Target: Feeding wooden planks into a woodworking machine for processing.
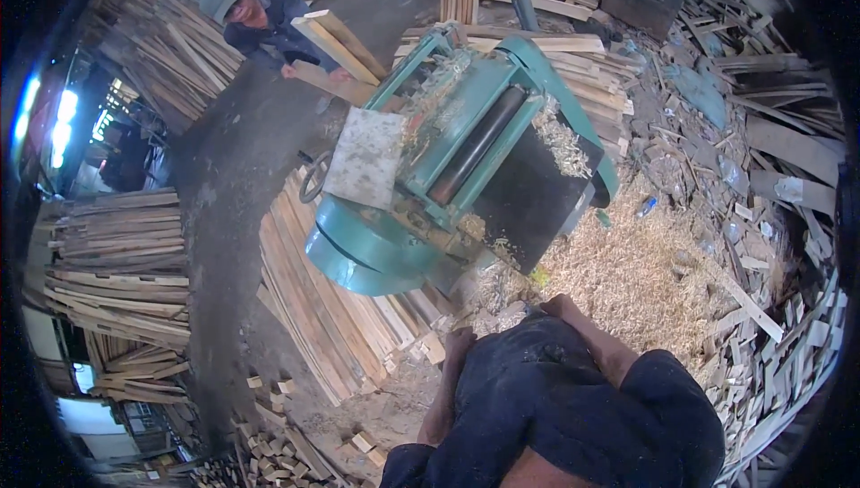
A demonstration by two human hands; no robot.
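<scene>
My left hand [460, 342] is at the left side of my dark clothing, near the lower edge of a green wood planer [539, 114]. At the front of the same dark cloth, my right hand [561, 307] sits just below the planer's dark bed [537, 192]. Both hands look small and dim, and their fingers cannot be made out; no object shows in either. Wood shavings [571, 149] lie along the bed beside a dark roller [479, 143]. A pale flat board [365, 158] rests on top of the machine's left part.
Across the planer, another person [285, 17] has hands at boards [339, 44] by its far end. Planks [313, 282] are stacked left of the machine. Shavings [627, 264] heap on the right, beside scrap wood [797, 371]. More lumber [116, 255] stands at far left.
</scene>
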